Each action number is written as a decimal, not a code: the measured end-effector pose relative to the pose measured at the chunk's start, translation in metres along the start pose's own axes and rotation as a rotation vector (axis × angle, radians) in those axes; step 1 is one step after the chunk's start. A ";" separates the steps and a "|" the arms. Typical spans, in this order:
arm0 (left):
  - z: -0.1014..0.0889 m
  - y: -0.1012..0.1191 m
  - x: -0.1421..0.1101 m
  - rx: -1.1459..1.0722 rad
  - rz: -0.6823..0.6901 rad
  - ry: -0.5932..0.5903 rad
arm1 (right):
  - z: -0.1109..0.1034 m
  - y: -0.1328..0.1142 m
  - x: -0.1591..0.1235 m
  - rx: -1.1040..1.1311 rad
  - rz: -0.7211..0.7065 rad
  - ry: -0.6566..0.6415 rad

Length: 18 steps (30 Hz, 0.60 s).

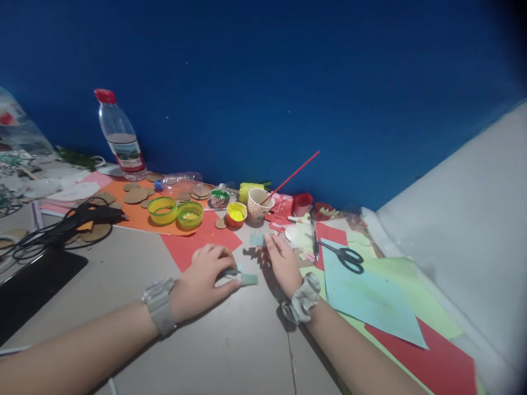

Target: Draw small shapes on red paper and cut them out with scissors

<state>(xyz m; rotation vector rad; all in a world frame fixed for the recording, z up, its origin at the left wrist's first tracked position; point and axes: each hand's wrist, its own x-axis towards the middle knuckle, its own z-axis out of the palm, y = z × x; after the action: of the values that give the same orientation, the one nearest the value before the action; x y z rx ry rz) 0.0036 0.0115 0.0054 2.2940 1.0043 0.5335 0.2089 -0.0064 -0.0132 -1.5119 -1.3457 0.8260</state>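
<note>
My left hand [208,280], with a grey watch at the wrist, is closed on a small pale green piece of paper [248,280] low over the table. Part of that piece is hidden behind the fingers. My right hand [281,263], wearing a grey scrunchie, pinches a small light blue piece of paper [257,239] between thumb and fingers. The two pieces are apart. Just beyond my hands stand a patterned paper cup [258,206] with a red stick [294,176] in it, and a small red cup with yellow inside [236,214].
Black scissors [348,258] lie on light blue paper [370,296] at the right. Two yellow-green rings [162,210], cardboard discs [135,195] and a water bottle [121,140] stand back left. A glue gun [96,213] with a black cable and a dark flat device [41,285] lie left.
</note>
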 end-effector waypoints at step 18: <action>-0.001 -0.010 0.006 -0.167 -0.116 0.163 | 0.010 -0.008 -0.010 -0.052 -0.108 -0.155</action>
<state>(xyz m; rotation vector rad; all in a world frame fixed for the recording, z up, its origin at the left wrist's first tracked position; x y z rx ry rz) 0.0012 0.0216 0.0009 2.0584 1.1182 0.7368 0.1950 -0.0141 -0.0101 -1.4254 -1.5594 0.8596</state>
